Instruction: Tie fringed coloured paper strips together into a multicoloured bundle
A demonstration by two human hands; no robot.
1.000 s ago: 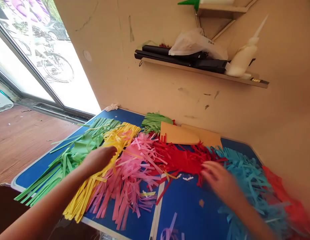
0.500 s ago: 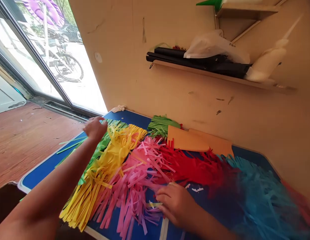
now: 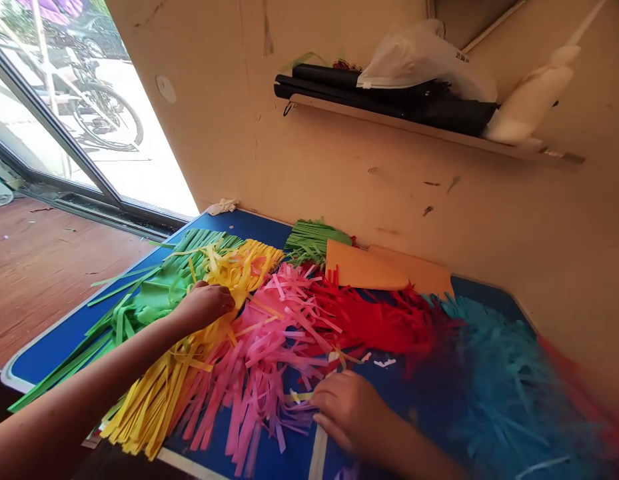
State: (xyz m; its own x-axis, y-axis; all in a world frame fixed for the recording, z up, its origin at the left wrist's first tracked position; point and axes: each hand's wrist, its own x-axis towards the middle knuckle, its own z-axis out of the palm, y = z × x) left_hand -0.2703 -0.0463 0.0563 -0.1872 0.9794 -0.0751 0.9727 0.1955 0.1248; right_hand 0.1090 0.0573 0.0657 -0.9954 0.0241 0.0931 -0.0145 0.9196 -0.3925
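My left hand (image 3: 206,308) lies over the yellow paper fringe (image 3: 162,393), fingers curled down; whatever is under the fingertips is hidden. Green paper fringe (image 3: 154,293) spreads to its left. My right hand (image 3: 352,410) is closed low over the table, right of the pink paper fringe (image 3: 259,360). A thin yellowish paper strip (image 3: 343,357) sticks up at its knuckles and appears to come from its grip. Another pale yellow strip (image 3: 300,397) lies near its fingertips. Red paper fringe (image 3: 379,323) is spread beyond this hand.
The blue table (image 3: 269,227) stands against the wall. Orange sheets (image 3: 384,263) and a green fringe bundle (image 3: 314,237) lie at the back, blue fringe (image 3: 509,373) at the right. White scraps (image 3: 385,363) lie mid-table. A wall shelf (image 3: 414,127) hangs above.
My left hand has come down and right from the far green fringe onto the yellow fringe. My right hand has barely moved; a yellowish strip now shows above it. The view has shifted slightly.
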